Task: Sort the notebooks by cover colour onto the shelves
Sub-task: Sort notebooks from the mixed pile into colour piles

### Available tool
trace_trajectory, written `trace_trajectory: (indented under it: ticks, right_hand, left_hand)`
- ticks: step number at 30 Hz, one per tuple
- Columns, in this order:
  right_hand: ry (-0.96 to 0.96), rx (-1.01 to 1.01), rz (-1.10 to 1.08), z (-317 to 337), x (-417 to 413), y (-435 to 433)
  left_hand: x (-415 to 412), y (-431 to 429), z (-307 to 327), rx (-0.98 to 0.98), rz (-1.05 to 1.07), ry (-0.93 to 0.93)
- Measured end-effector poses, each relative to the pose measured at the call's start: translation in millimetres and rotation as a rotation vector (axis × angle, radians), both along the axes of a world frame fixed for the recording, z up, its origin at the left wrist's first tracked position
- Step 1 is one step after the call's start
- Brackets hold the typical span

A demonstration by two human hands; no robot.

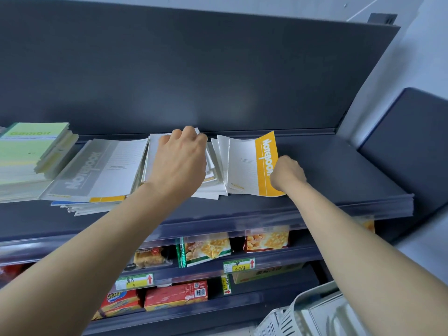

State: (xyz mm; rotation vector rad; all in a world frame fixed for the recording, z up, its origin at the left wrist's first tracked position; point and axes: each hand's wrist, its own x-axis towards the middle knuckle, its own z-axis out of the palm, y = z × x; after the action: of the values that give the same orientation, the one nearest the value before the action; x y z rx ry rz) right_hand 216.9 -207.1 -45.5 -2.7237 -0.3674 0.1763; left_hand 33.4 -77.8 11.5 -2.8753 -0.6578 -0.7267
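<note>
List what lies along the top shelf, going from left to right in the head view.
Green notebook stack → grey notebook → left hand gripping the white pile → yellow notebook → right hand pinching its yellow edge.

Yellow-banded notebook (252,163), grey-banded notebook (97,170), pale-green notebooks (29,151), dark-grey shelf (339,166).

A dark grey shelving unit (194,69) with a tall flat back panel stood against a pale wall (417,44) in soft, even light. Its lower shelves (291,257) held snack packets (206,248) and red boxes (175,295) behind yellow-and-green price tags (238,265). A dark padded panel (412,141) stood to the right, and a white slatted basket (315,316) sat in the lower right corner.
</note>
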Motion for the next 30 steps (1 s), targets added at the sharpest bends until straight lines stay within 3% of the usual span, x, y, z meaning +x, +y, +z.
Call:
trace_trajectory:
  ticks: [18, 25, 30]
  right_hand:
    - [-0.241, 0.479, -0.092, 52, 17, -50]
    - [-0.277, 0.501, -0.093, 64, 20, -66]
    - [-0.266, 0.494, -0.066, 68, 22, -69]
  left_hand:
    - [42, -23, -27, -0.096, 0.036, 0.172]
    - [74, -32, -44, -0.238, 0.055, 0.262]
    - [72, -21, -39, -0.176, 0.133, 0.209]
